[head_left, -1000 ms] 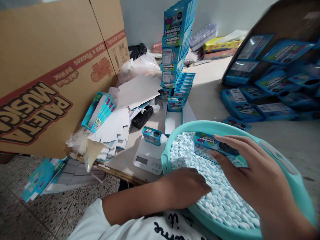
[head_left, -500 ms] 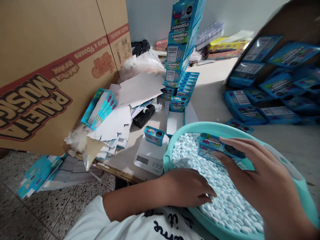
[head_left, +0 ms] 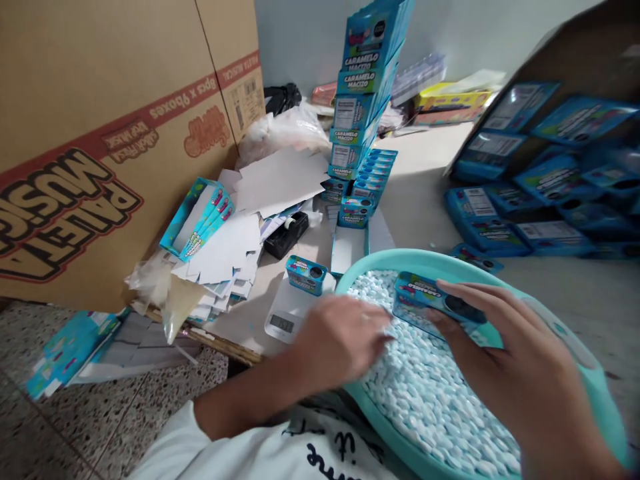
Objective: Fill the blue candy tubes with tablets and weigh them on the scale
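Observation:
My right hand (head_left: 515, 360) grips a small blue candy box (head_left: 423, 293) marked "Caramelo" over the turquoise tub (head_left: 597, 393). Pale blue and white candies (head_left: 440, 400) fill much of the tub. Over the tub's left rim is my left hand (head_left: 345, 333), smeared by motion, so its fingers do not show clearly. Just beyond it a white kitchen scale (head_left: 279, 320), its digits too blurred to read, carries another small blue candy box (head_left: 307, 275).
Blue "Caramelo Macizo" boxes form a tall stack (head_left: 357, 113) behind an open display tray (head_left: 350, 247). White cardboard sheets (head_left: 280, 173) and a black tape dispenser (head_left: 287, 235) lie left of it. A large carton (head_left: 125, 133) stands left; blue packs (head_left: 545, 173) fill another at right.
My left hand has moved left and away from me, from the middle of the candies toward the scale side. The right hand still holds the candy box in nearly the same place.

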{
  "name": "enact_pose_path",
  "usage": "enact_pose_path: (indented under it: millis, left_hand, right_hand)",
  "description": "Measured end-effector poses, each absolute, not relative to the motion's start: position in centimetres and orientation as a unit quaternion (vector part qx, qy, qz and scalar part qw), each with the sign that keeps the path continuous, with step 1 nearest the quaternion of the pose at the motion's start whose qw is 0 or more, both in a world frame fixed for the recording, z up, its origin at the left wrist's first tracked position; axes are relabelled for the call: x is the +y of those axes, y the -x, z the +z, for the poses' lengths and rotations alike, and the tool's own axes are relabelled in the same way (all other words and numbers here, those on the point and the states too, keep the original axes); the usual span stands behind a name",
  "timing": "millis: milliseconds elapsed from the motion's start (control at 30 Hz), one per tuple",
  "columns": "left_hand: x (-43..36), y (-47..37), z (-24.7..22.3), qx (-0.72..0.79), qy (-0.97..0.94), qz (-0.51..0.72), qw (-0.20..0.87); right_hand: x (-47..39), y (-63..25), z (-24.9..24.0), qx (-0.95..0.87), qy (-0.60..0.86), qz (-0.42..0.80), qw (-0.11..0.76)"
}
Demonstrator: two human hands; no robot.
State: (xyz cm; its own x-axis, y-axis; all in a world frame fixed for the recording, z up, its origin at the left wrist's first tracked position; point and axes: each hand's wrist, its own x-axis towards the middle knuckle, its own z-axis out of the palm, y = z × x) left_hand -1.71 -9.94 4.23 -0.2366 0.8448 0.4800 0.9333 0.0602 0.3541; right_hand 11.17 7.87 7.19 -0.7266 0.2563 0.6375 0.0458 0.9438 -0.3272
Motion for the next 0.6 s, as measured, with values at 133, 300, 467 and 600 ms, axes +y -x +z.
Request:
enact_pose_path:
  millis: [133, 300, 467, 600]
  left_hand:
    - [-11.9, 8.4, 5.8, -0.851, 0.457, -0.254, 0.057]
    - [-11.6, 13.1, 6.0, -0.843, 0.491, -0.195, -0.102]
    - [-6.4, 15.6, 7.5, -0.844, 0.499, -0.196, 0.014]
    - [0.5, 18.1, 8.5, -0.82, 0.546, -0.162, 0.054]
  right_hand:
    - [7.5, -11.5, 7.2, -0.914, 0.092, 0.186, 0.347]
    - [7.5, -11.7, 7.6, -0.909, 0.103, 0.208, 0.345]
    - [7.9, -11.8, 7.7, -0.905, 0.106, 0.187, 0.367]
    - [7.8, -11.8, 7.5, -0.903, 0.099, 0.197, 0.369]
